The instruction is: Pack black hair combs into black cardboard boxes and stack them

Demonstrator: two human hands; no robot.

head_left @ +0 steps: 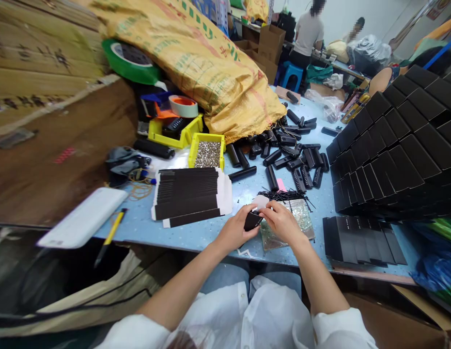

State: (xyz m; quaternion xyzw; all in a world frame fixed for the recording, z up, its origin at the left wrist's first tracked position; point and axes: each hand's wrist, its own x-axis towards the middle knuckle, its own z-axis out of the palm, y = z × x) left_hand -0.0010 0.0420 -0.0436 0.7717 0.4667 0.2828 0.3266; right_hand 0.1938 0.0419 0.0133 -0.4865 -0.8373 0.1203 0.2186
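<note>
Box [252,221]: small and black outside, with a pale, rounded flap [260,200] up at one end
Place: between both hands, over the blue table's [145,233] near edge, beside a plastic bag [304,219]
Left hand [237,229]: thumb and fingers clasping the box
Right hand [282,221]: fingertips at the flap; cannot tell whether pinching

1. Two hands in play, left hand [235,229] and right hand [283,222], on one small black box [252,221]!
2. Far left, two yellow bins [192,151].
3. Two tape rolls there: one green roll [135,74], one pale roll [183,108].
4. One yellow sack [196,68], far.
5. Near left, one white slab [83,218].
6. Black handsets [272,178], over twenty, too heaped for an exact count!
7. One blue stool [293,72], far.
</note>
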